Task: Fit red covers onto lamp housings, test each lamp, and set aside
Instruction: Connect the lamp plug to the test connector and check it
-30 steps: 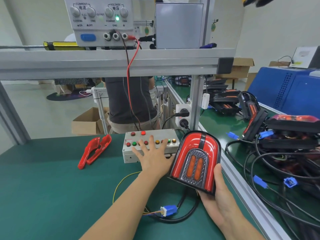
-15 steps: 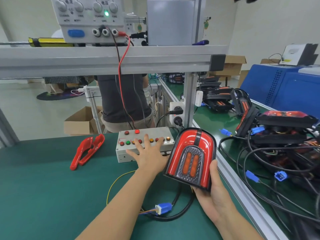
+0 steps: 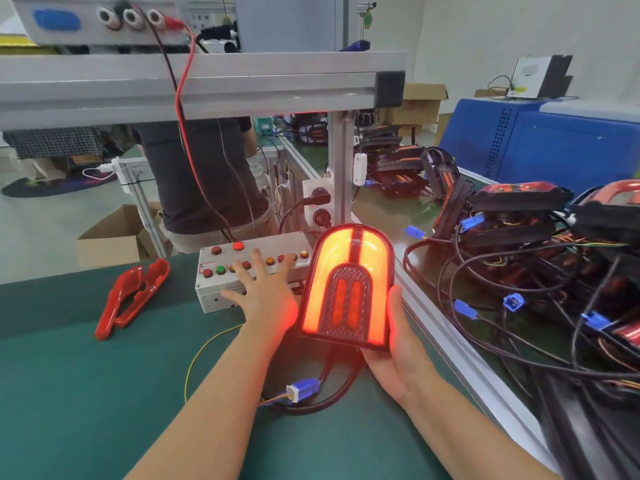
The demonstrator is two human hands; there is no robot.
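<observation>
My right hand (image 3: 394, 355) holds an arch-shaped lamp (image 3: 348, 287) with a red cover from below, tilted up toward me. The lamp glows bright orange-red. Its black cable runs down to a blue connector (image 3: 304, 389) on the green mat. My left hand (image 3: 263, 289) lies spread on the grey button box (image 3: 213, 296), fingers straight and pressing on the row of coloured buttons. A loose red cover (image 3: 131, 299) lies on the mat to the left.
A heap of black lamp housings with cables and blue plugs (image 3: 519, 237) fills the bench on the right. An aluminium rail (image 3: 460, 355) edges the mat. A power supply (image 3: 97, 19) sits on the overhead shelf. Another person (image 3: 201, 174) stands behind the bench.
The lamp has lit up bright orange-red; before it was dark. My left hand stays on the button box. The camera has moved closer and lower.
</observation>
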